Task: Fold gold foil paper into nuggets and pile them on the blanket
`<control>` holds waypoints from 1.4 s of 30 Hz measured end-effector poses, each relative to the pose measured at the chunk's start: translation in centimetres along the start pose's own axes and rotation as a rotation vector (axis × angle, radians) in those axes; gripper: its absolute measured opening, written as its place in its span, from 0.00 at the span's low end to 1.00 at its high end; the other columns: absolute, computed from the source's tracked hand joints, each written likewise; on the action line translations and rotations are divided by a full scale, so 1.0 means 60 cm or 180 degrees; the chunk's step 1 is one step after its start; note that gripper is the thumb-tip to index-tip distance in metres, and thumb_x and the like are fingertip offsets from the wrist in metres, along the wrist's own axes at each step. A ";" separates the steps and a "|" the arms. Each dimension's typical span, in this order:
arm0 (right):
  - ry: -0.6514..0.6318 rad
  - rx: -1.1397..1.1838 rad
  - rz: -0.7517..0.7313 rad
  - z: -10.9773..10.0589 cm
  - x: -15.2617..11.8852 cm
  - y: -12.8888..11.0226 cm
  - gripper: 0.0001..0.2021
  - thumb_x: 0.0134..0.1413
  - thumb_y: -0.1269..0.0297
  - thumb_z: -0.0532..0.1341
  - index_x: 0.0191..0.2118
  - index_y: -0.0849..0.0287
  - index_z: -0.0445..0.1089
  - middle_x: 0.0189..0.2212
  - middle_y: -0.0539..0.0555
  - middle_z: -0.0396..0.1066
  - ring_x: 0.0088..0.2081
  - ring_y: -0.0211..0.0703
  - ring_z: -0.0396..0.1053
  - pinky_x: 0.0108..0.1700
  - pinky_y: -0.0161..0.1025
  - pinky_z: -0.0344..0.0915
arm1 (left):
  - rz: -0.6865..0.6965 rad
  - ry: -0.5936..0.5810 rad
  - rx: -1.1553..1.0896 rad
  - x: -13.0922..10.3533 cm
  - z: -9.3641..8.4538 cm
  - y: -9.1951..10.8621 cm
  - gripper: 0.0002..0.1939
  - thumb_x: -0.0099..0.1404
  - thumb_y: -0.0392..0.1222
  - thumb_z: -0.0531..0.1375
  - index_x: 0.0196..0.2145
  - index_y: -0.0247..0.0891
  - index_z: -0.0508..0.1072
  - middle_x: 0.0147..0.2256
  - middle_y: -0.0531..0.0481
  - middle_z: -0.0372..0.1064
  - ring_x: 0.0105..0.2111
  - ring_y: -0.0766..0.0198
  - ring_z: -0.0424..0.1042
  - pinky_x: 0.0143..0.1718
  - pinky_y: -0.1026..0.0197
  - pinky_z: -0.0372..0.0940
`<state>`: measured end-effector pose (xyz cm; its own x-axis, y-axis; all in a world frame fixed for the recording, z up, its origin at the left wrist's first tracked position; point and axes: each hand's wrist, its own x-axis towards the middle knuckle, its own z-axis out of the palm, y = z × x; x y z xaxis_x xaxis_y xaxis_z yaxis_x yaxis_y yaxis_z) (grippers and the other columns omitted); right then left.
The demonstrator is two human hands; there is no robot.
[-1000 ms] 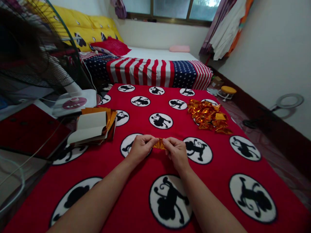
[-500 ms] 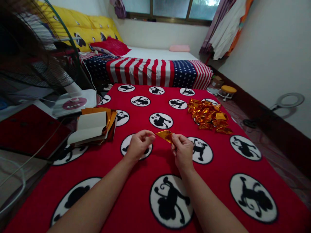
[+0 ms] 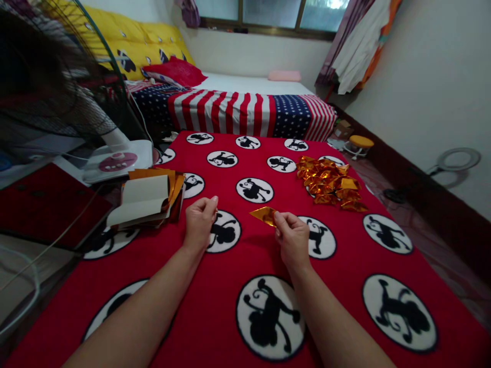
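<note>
Between the thumb and fingers of my right hand (image 3: 293, 236) is a pointed piece of folded gold foil paper (image 3: 264, 215), its tip turned left. My left hand (image 3: 200, 220) hovers over the red cloth (image 3: 245, 260), apart from the foil piece, with its fingers curled and the thumb pressed to them; nothing shows in it. Left of that hand lies a stack of foil paper sheets (image 3: 143, 197), some with the pale side up, others gold. A heap of folded gold foil pieces (image 3: 330, 181) rests on the cloth at the right.
A fan with a white base (image 3: 118, 159) stands left of the cloth, near a dark red box (image 3: 42, 204). Behind is a bed with a striped, starred cover (image 3: 230, 110). A yellow-topped stool (image 3: 361, 141) and a ring-shaped stand (image 3: 458, 159) are at the right.
My left hand has moved left, away from the gold foil piece, and its fingers have closed. My right hand has shifted slightly right with the piece still held.
</note>
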<state>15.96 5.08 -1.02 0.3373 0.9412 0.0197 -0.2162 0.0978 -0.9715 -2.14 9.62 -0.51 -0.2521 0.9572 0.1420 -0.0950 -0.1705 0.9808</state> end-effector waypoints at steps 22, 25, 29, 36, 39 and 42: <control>-0.0207 -0.0345 0.0234 0.004 0.002 -0.007 0.20 0.48 0.51 0.66 0.19 0.60 0.63 0.11 0.44 0.59 0.11 0.27 0.52 0.12 0.27 0.43 | 0.0324 -0.0768 0.1234 -0.022 0.016 0.003 0.23 0.62 0.50 0.59 0.15 0.36 0.64 0.15 0.57 0.53 0.18 0.71 0.53 0.21 0.66 0.49; 0.0379 -0.0031 0.0014 -0.014 0.018 -0.008 0.20 0.45 0.51 0.68 0.20 0.60 0.63 0.11 0.42 0.56 0.11 0.26 0.50 0.12 0.27 0.43 | 0.0058 -0.0273 0.0854 -0.003 0.001 -0.007 0.22 0.62 0.53 0.58 0.17 0.36 0.65 0.14 0.58 0.51 0.16 0.71 0.50 0.19 0.66 0.46; 0.0030 0.0067 0.0182 -0.001 0.016 -0.006 0.19 0.48 0.49 0.66 0.27 0.59 0.63 0.19 0.44 0.64 0.16 0.28 0.59 0.15 0.25 0.51 | -0.0174 -0.0562 0.0665 0.001 0.001 -0.016 0.23 0.60 0.56 0.60 0.17 0.36 0.64 0.14 0.59 0.50 0.16 0.72 0.48 0.17 0.66 0.44; -0.0425 -0.0099 0.0105 0.025 0.001 -0.004 0.18 0.46 0.57 0.68 0.40 0.56 0.63 0.21 0.42 0.66 0.19 0.32 0.64 0.17 0.26 0.58 | -0.0155 -0.1113 0.0951 -0.009 0.013 -0.009 0.23 0.62 0.57 0.57 0.21 0.34 0.68 0.16 0.57 0.56 0.15 0.73 0.53 0.16 0.68 0.48; -0.0291 -0.0198 0.0165 0.017 0.003 -0.006 0.15 0.46 0.58 0.68 0.37 0.57 0.65 0.18 0.42 0.65 0.17 0.31 0.61 0.17 0.26 0.57 | -0.0108 -0.1212 0.0673 -0.012 0.011 -0.006 0.21 0.61 0.54 0.60 0.45 0.36 0.71 0.30 0.52 0.69 0.18 0.73 0.63 0.18 0.69 0.56; -0.0271 -0.0132 0.0272 0.011 0.006 -0.006 0.14 0.46 0.58 0.67 0.36 0.58 0.68 0.19 0.43 0.66 0.17 0.30 0.61 0.17 0.26 0.56 | 0.0109 -0.1522 0.0577 -0.016 0.010 -0.006 0.30 0.56 0.47 0.66 0.56 0.40 0.66 0.46 0.45 0.70 0.33 0.66 0.74 0.31 0.67 0.67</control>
<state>15.53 5.59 -0.53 0.2400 0.9697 -0.0452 -0.2020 0.0043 -0.9794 -1.30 8.92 -0.90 0.2207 0.9589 0.1782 0.0850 -0.2010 0.9759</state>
